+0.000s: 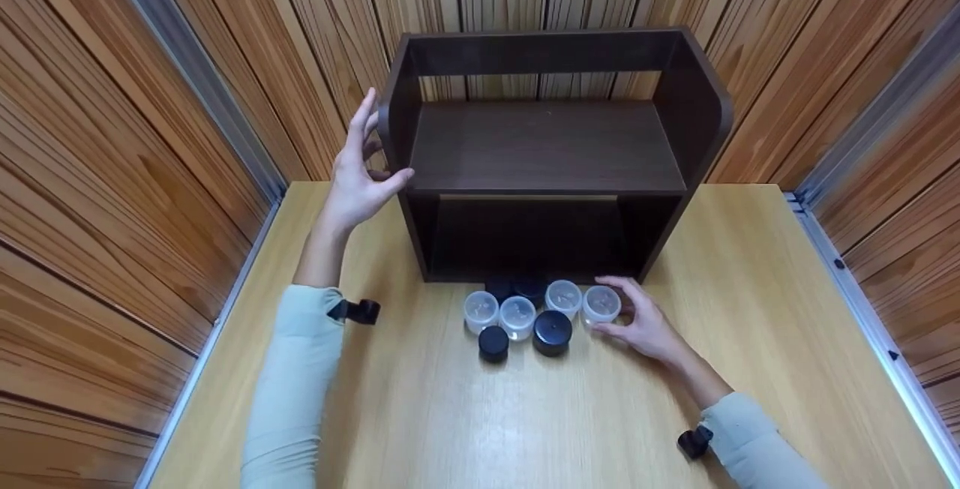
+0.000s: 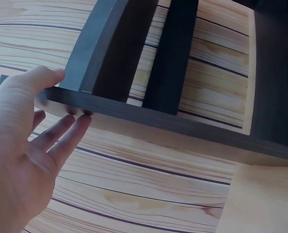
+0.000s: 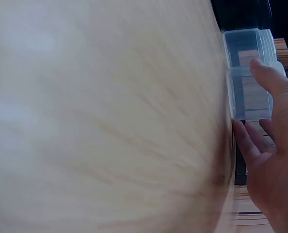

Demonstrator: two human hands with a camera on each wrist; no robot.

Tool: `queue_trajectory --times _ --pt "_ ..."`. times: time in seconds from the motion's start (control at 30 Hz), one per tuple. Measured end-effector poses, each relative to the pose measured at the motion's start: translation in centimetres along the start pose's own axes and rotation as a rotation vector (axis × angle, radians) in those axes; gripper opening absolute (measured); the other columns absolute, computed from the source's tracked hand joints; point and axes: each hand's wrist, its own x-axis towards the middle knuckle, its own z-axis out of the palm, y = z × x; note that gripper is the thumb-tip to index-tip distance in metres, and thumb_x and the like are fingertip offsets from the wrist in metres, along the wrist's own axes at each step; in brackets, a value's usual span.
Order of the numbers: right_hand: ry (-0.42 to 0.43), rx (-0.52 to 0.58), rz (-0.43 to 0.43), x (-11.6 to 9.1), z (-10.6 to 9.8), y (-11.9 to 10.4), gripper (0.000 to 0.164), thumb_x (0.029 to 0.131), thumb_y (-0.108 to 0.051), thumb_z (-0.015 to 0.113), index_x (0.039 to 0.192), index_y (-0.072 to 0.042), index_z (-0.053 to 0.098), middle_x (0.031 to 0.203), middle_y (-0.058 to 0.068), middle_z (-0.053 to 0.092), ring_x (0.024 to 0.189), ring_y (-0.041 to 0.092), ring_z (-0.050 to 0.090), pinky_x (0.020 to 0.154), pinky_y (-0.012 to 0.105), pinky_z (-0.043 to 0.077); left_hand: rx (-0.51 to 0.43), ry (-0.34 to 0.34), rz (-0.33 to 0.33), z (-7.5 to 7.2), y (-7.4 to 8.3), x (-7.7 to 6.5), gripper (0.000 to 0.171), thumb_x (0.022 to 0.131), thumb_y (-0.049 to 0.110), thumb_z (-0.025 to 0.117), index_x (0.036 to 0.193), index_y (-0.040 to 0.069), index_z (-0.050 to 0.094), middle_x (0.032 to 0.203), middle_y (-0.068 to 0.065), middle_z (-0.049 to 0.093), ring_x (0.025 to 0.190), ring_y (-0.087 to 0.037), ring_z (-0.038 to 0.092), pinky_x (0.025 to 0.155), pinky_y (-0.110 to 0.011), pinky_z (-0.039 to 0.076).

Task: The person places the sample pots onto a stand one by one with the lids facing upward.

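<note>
A dark brown two-tier shelf (image 1: pixel 551 148) stands on the wooden table. My left hand (image 1: pixel 356 181) grips its left side panel (image 2: pixel 149 116), the thumb over the edge and the fingers against the outer face. In front of the shelf, several small clear plastic jars, including one at the left (image 1: pixel 481 310), are grouped with several black ones, such as a larger black jar (image 1: pixel 553 332). With thumb and fingers on opposite sides, my right hand (image 1: pixel 637 320) holds the rightmost clear jar (image 1: pixel 601 303), also visible in the right wrist view.
Bare tabletop (image 1: pixel 480 421) lies in front of the jars. A small black jar (image 1: pixel 493 343) sits at the group's front left. Wood-panelled walls (image 1: pixel 150 196) enclose the table at the back and sides, with metal rails (image 1: pixel 877 324) along its side edges.
</note>
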Motion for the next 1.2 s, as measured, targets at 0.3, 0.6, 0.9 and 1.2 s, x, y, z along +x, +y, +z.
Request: queue_trajectory --times 0.3,0.6,0.9,1.2 --pt "-0.032 -0.042 0.066 0.0 -0.1 -0.1 0.062 0.084 -0.001 0.096 0.140 -0.003 0.069 0.137 0.017 0.075 0.118 -0.004 0.064 0.099 0.013 0.053 -0.013 -0.039 0.017 -0.5 0.4 0.4 0.089 0.094 -0.006 0.076 0.171 0.008 0.033 0.177 -0.015 0.042 0.161 -0.028 0.045 0.129 -0.061 0.047" --pt "-0.015 -0.029 0.037 -0.1 0.0 0.0 0.061 0.083 0.002 0.096 0.138 -0.001 0.070 0.134 0.020 0.077 0.114 -0.005 0.067 0.097 0.010 0.053 -0.020 -0.028 0.001 -0.3 0.3 0.5 0.089 0.094 -0.008 0.075 0.170 0.011 0.034 0.173 -0.010 0.047 0.156 -0.020 0.048 0.124 -0.048 0.052" --pt "-0.020 -0.076 0.018 -0.4 -0.2 -0.5 0.060 0.084 0.001 0.096 0.139 -0.003 0.072 0.133 0.016 0.077 0.117 -0.003 0.065 0.097 0.011 0.053 -0.006 0.004 0.022 0.5 0.1 0.5 0.095 0.092 -0.006 0.083 0.172 0.005 0.031 0.181 -0.015 0.037 0.158 -0.023 0.046 0.132 -0.051 0.043" --pt "-0.035 -0.098 -0.024 0.0 -1.0 -2.3 0.061 0.084 0.004 0.095 0.140 -0.004 0.073 0.135 0.016 0.076 0.117 -0.003 0.064 0.098 0.016 0.057 -0.025 0.030 0.045 0.8 -0.1 0.6 0.091 0.091 -0.012 0.077 0.170 0.002 0.033 0.179 -0.017 0.038 0.150 -0.022 0.049 0.130 -0.056 0.043"
